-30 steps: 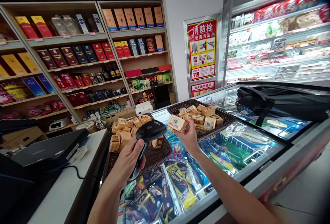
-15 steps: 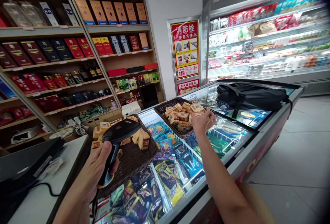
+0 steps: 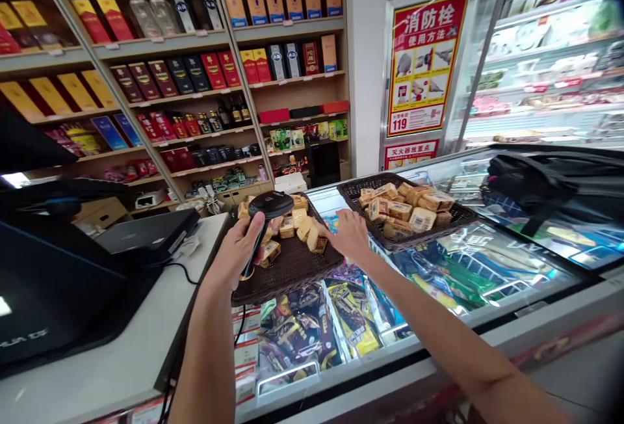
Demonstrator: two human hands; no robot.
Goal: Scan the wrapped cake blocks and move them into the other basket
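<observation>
My left hand [image 3: 238, 248] is closed around the handle of a black barcode scanner [image 3: 270, 205], its head over the left wicker basket [image 3: 287, 274]. Small tan wrapped food packs [image 3: 286, 226] lie loosely in that basket, mostly toward its back and right side. My right hand [image 3: 350, 237] is at the basket's right edge, fingers stretched toward a pack [image 3: 316, 240] there; whether the fingertips touch it I cannot tell. Beyond it, a second dark wicker basket [image 3: 414, 240] holds a pile of similar packs [image 3: 397, 209].
Both baskets rest on a glass-topped chest freezer [image 3: 487, 317] of bagged frozen goods. A black bag [image 3: 546, 183] lies at its right. On the left, a white counter [image 3: 146, 339] carries a black terminal [image 3: 58, 281]. The scanner's cable [image 3: 240, 326] hangs down. Shelves [image 3: 160, 102] stand behind.
My right hand has left the packs in the right basket and moved over to the left basket. My left hand still holds the scanner. The view has turned left.
</observation>
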